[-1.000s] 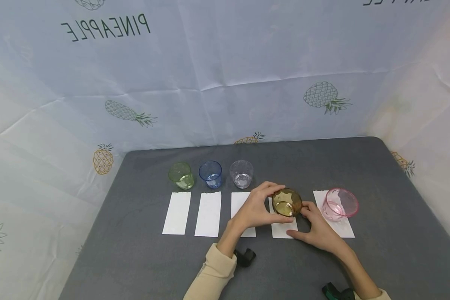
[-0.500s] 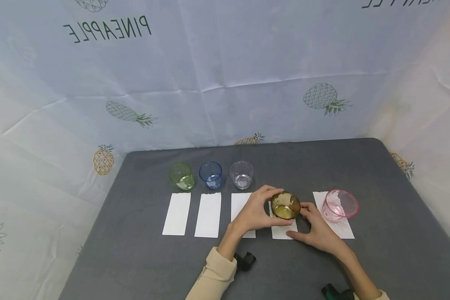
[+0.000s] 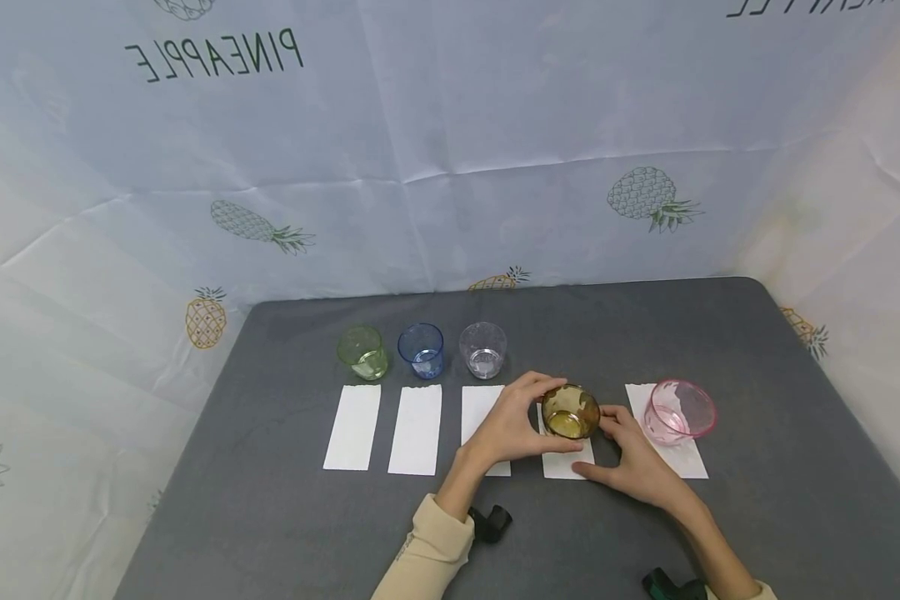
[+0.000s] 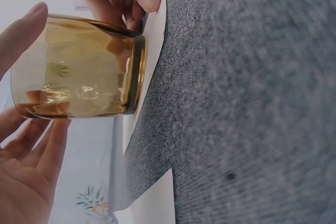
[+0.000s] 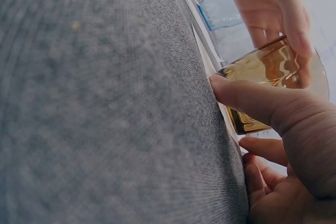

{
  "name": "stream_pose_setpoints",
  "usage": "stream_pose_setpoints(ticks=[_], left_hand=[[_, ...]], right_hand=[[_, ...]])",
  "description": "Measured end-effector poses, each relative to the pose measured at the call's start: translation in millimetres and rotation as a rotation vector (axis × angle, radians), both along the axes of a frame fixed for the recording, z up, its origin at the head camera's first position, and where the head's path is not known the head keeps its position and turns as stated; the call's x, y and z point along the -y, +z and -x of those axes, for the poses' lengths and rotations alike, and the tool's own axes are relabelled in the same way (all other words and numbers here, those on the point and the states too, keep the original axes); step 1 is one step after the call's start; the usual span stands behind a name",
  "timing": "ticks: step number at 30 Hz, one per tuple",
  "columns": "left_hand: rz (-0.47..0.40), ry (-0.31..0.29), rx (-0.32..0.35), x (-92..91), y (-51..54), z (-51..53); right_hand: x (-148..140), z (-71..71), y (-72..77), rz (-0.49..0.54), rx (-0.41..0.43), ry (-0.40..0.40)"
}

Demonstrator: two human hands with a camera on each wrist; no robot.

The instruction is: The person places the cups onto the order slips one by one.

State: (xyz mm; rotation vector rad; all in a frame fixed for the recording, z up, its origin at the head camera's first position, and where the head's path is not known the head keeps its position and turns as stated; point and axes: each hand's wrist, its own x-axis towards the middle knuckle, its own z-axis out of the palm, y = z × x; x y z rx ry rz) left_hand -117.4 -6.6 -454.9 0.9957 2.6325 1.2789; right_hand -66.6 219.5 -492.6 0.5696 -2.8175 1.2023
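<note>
My left hand [image 3: 512, 421] grips an amber glass [image 3: 570, 412] by its upper part, thumb on the near side and fingers on the far side. The glass is upright, its base at the white paper strip [image 3: 567, 469], as the left wrist view shows; whether it bears fully on the paper I cannot tell. Beside it, my right hand [image 3: 633, 462] lies low with thumb and fingers spread. Its thumb [image 5: 236, 90] reaches the paper by the glass base in the right wrist view. A pink glass [image 3: 678, 411] stands on another paper strip [image 3: 690, 462] farther right.
Green [image 3: 363, 352], blue [image 3: 422, 350] and colourless glasses [image 3: 483, 350] stand in a row at the back. In front of them lie white paper strips [image 3: 352, 427], one partly under my left hand. The grey table [image 3: 270, 517] meets a pineapple-print curtain [image 3: 435, 217] behind.
The amber glass and my left hand have shifted slightly nearer and to the left, then stayed put over the last half second. The right hand has hardly moved.
</note>
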Motion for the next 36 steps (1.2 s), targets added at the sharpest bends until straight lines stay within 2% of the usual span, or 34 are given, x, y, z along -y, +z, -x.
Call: stream_pose_setpoints(ticks=[9,20,25,29,36], left_hand=[[-0.017,-0.009,0.017,-0.3,-0.6,1.2],[-0.002,-0.018,0.005,-0.8,-0.9,-0.4],[-0.001,-0.027,0.008,-0.9,-0.6,-0.5],[-0.014,-0.033,0.036,-0.3,-0.1,-0.3],[-0.021,-0.019,0.023,4.0,3.3,-0.2]], right_hand=[[0.0,0.9,2.4,0.004,0.007,0.002],[3.2,-1.4,2.8,0.002,0.012,-0.024],[4.4,-2.7,1.7,-0.004,-0.026,-0.042],[5.7,-3.6,0.2,-0.001,-0.077,-0.062],[7.9,-6.9,2.8,0.102,-0.133,-0.117]])
